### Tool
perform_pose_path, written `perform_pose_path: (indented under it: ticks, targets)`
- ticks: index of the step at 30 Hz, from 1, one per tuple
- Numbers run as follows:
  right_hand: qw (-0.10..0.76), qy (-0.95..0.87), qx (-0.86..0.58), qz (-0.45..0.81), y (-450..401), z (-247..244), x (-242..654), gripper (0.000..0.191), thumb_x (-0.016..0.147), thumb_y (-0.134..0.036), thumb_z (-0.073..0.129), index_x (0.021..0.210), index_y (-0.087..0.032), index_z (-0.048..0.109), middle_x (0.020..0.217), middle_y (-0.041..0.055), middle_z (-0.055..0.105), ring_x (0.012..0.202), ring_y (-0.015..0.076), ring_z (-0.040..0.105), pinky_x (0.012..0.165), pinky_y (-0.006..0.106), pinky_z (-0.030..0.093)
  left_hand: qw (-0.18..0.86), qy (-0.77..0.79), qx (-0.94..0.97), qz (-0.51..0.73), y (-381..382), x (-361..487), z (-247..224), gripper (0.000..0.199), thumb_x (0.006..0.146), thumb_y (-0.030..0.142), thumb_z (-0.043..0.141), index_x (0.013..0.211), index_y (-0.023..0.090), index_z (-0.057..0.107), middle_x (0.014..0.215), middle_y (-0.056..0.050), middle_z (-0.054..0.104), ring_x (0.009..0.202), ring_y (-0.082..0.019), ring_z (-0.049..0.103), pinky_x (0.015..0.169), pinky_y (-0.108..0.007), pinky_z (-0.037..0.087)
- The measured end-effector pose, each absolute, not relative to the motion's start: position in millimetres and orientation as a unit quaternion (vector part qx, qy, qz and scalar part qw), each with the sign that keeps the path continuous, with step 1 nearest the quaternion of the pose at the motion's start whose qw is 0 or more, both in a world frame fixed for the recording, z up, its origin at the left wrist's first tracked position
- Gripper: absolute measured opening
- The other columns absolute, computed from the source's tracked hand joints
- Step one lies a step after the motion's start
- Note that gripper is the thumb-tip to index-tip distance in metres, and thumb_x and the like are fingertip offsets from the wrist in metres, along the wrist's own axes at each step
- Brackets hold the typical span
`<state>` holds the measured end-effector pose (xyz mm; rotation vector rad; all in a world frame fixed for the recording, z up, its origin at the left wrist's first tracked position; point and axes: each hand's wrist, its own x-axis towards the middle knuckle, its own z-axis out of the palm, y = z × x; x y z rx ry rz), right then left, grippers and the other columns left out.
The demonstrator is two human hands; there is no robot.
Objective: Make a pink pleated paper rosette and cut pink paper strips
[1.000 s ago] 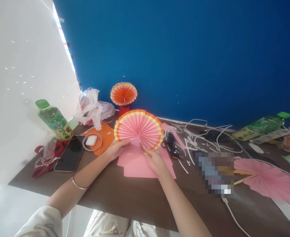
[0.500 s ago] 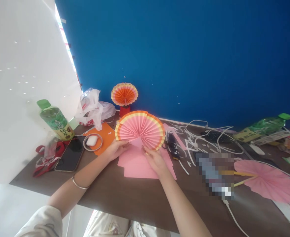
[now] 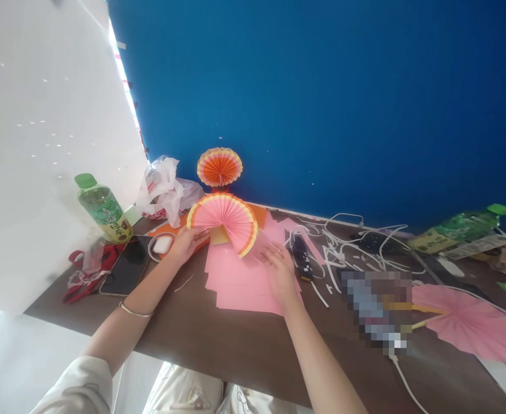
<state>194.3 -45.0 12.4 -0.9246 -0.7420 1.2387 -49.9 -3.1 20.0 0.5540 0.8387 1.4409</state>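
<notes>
A pleated pink paper fan with an orange and yellow rim stands partly spread above a stack of pink paper sheets. At its lower left edge, my left hand has its fingers closed on the fan. My right hand is to the right of the fan, over the pink sheets, its fingers apart and slightly blurred, with a gap between them and the fan. Below the fan's centre a small yellowish-brown patch shows. An orange sheet lies partly behind my left hand.
A round orange fan stands behind, by the blue wall. On the left are a green-capped bottle, a phone and a plastic bag. White cables, another bottle and a pink fan lie right.
The fan has folded in from the right to a narrower spread and shifted left with my left hand. My right hand has let go of it and moved slightly right.
</notes>
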Motion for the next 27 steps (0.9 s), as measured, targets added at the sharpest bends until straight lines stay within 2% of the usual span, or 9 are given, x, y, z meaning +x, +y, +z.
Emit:
perform_pose_path:
  ticks: [5,8,11,13,16,19,22,25,27]
  targets:
    - [0.674,-0.329,-0.461,0.475,-44,8,199,0.027,0.064,-0.021,0.063,0.090,-0.020,0.055,0.087,0.0018,0.065,0.081,0.0161,0.064,0.078,0.032,0.049,0.615,0.392,0.174,0.662,-1,-48,16,0.025,0.065,0.000,0.050,0.084,0.016,0.050,0.075,-0.003,0.063,0.078,-0.017,0.066,0.085,-0.041,0.050]
    - [0.690,-0.334,-0.501,0.402,-42,7,206,0.020,0.065,-0.020,0.058,0.085,-0.018,0.056,0.081,0.0022,0.066,0.080,0.0163,0.063,0.079,0.034,0.048,0.557,0.409,0.180,0.700,0,-47,13,0.036,0.068,0.003,0.045,0.099,0.022,0.045,0.080,0.000,0.061,0.077,-0.014,0.065,0.086,-0.038,0.049]
    - [0.667,-0.388,-0.553,0.316,-41,5,213,0.017,0.065,-0.018,0.054,0.082,-0.017,0.058,0.083,0.0042,0.066,0.083,0.0175,0.062,0.081,0.035,0.046,0.500,0.445,0.234,0.705,1,-47,10,0.045,0.071,0.010,0.044,0.113,0.025,0.038,0.093,-0.003,0.060,0.080,-0.014,0.064,0.088,-0.038,0.047]
    - [0.619,-0.466,-0.579,0.252,-41,4,215,0.016,0.067,-0.017,0.049,0.080,-0.016,0.060,0.087,0.0060,0.065,0.086,0.0188,0.060,0.082,0.036,0.045,0.432,0.487,0.313,0.691,0,-48,8,0.049,0.073,0.015,0.046,0.120,0.023,0.034,0.104,-0.007,0.057,0.090,-0.017,0.062,0.092,-0.040,0.044]
    - [0.521,-0.604,-0.581,0.166,-43,2,214,0.020,0.070,-0.017,0.044,0.078,-0.017,0.062,0.089,0.0078,0.065,0.088,0.0203,0.058,0.082,0.036,0.045,0.225,0.570,0.457,0.645,-5,-49,8,0.058,0.071,0.018,0.051,0.126,0.017,0.033,0.122,-0.013,0.046,0.115,-0.024,0.046,0.101,-0.044,0.033]
    - [0.399,-0.699,-0.589,0.077,-45,-1,210,0.020,0.071,-0.018,0.046,0.081,-0.019,0.064,0.086,0.0075,0.066,0.086,0.0223,0.057,0.085,0.040,0.041,0.032,0.634,0.534,0.558,-12,-49,10,0.057,0.068,0.017,0.054,0.123,0.013,0.040,0.132,-0.018,0.031,0.126,-0.033,0.027,0.103,-0.050,0.023]
    - [0.319,-0.731,-0.602,0.048,-46,-4,206,0.019,0.075,-0.020,0.047,0.080,-0.020,0.065,0.082,0.0065,0.066,0.083,0.0229,0.057,0.083,0.040,0.040,-0.040,0.625,0.602,0.496,-17,-45,12,0.044,0.069,0.016,0.053,0.113,0.013,0.050,0.134,-0.019,0.027,0.126,-0.036,0.025,0.100,-0.054,0.023]
    - [0.319,-0.739,-0.588,0.086,-45,-4,208,0.020,0.077,-0.021,0.044,0.077,-0.020,0.065,0.081,0.0063,0.066,0.079,0.0211,0.058,0.076,0.036,0.043,-0.041,0.562,0.688,0.458,-20,-40,11,0.029,0.071,0.014,0.052,0.100,0.015,0.056,0.130,-0.017,0.031,0.123,-0.033,0.029,0.098,-0.051,0.028]
    - [0.364,-0.715,-0.586,0.113,-42,1,213,0.020,0.077,-0.024,0.045,0.077,-0.019,0.064,0.081,0.0069,0.066,0.078,0.0203,0.059,0.074,0.035,0.045,-0.030,0.526,0.726,0.441,-22,-37,10,0.024,0.072,0.012,0.050,0.095,0.016,0.057,0.126,-0.016,0.036,0.120,-0.030,0.034,0.096,-0.048,0.032]
